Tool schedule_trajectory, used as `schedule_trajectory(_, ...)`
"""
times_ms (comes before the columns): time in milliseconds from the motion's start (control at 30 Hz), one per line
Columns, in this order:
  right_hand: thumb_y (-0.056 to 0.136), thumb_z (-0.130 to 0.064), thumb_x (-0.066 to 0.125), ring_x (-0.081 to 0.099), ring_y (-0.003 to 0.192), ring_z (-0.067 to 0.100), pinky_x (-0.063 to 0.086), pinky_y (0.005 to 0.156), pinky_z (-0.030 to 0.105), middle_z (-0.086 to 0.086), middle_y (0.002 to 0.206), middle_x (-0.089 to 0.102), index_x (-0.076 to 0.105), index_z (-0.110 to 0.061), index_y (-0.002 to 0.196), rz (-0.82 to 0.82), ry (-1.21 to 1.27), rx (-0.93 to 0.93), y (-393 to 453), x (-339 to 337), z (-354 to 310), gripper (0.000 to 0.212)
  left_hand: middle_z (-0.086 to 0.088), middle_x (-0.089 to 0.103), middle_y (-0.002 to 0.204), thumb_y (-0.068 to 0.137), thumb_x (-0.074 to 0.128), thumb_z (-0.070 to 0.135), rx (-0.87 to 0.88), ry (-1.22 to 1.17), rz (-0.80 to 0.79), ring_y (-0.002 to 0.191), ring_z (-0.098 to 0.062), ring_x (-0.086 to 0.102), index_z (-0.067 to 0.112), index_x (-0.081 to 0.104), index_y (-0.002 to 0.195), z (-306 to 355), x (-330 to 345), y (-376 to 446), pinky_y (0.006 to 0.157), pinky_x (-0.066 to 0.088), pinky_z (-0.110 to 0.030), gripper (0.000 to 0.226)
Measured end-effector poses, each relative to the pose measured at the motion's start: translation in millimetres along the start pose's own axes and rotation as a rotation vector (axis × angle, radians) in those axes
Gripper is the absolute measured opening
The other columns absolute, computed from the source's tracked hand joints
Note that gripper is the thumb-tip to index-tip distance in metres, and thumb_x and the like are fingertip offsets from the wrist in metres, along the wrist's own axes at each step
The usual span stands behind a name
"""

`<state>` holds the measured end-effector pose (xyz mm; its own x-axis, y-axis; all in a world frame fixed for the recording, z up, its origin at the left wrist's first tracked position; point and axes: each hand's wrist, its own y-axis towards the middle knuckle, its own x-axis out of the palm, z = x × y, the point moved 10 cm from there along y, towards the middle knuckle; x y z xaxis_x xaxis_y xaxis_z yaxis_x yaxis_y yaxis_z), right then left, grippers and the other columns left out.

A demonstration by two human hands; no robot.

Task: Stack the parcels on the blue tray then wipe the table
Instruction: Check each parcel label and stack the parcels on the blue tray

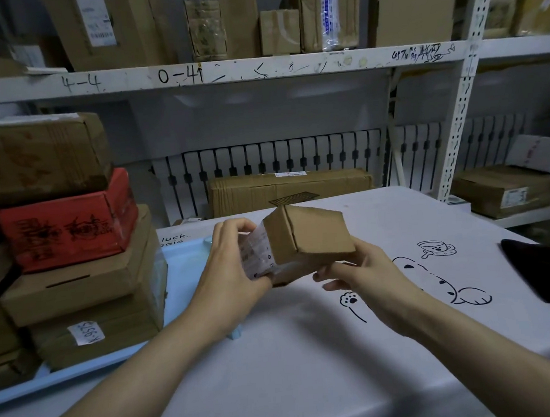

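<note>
Both hands lift a small brown parcel [308, 238] above the table [311, 368], left hand [235, 269] fingers curled round its labelled end, right hand [359, 267] fingers cupped beneath (likely steadying it), beside the stacked blue tray [187, 279].

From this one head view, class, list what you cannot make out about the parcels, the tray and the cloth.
- Small parcel: label print blurred; its underside faces away, part covered by the left hand and right hand.
- Blue tray: mostly hidden under the parcel stack; left end cut off by the frame.
- Dark object: cut by the right edge; cannot tell if it is a cloth.
</note>
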<state>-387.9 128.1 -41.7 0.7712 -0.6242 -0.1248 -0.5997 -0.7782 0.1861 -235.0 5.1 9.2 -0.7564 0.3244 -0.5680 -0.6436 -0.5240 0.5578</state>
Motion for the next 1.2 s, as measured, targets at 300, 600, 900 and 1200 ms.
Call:
schedule_trajectory(300,0.087,-0.002,0.068,0.062,0.08,0.011,0.053,0.076,0.03,-0.004,0.095,0.075,0.073,-0.028,0.11,0.073,0.048,-0.112,-0.4,-1.4,-21.0,0.035,0.012,0.054,0.12,0.068,0.089,0.031,-0.058,-0.056,0.089,0.108,-0.004,0.053,0.029,0.053,0.118,-7.9,-11.3,-1.4,0.085,0.043,-0.012,0.062)
schedule_trajectory(600,0.075,-0.007,0.082,0.055,0.115,0.014,0.051,0.087,0.025,-0.003,0.129,0.056,0.052,-0.035,0.135,0.108,-0.083,-0.02,2.8,-7.3,-8.1,0.073,0.0,0.074,0.106,0.074,0.083,0.005,-0.441,-0.488,-0.087,0.096,-0.011,0.068,0.017,0.061,0.119,-36.6,15.8,-13.8,0.068,0.049,-0.009,0.052)
schedule_trajectory(900,0.07,0.007,0.081,0.069,0.087,0.012,0.056,0.077,0.031,0.007,0.117,0.067,0.058,-0.022,0.12,0.028,0.06,0.043,0.4,-1.5,5.6,0.062,-0.019,0.073,0.11,0.085,0.064,-0.01,-0.674,-0.946,-0.109,0.103,-0.028,0.071,-0.004,0.062,0.118,-47.5,41.2,-23.7,0.088,0.059,-0.032,0.034)
schedule_trajectory(1200,0.074,0.005,0.076,0.059,0.094,0.006,0.049,0.062,0.011,-0.001,0.111,0.064,0.054,-0.021,0.116,0.154,-0.055,-0.139,-3.9,-3.7,-15.9,0.055,-0.017,0.064,0.114,0.064,0.082,0.033,-0.899,-1.012,-0.153,0.109,-0.035,0.066,0.003,0.059,0.119,-41.3,63.4,-40.7,0.097,0.052,-0.052,0.067)
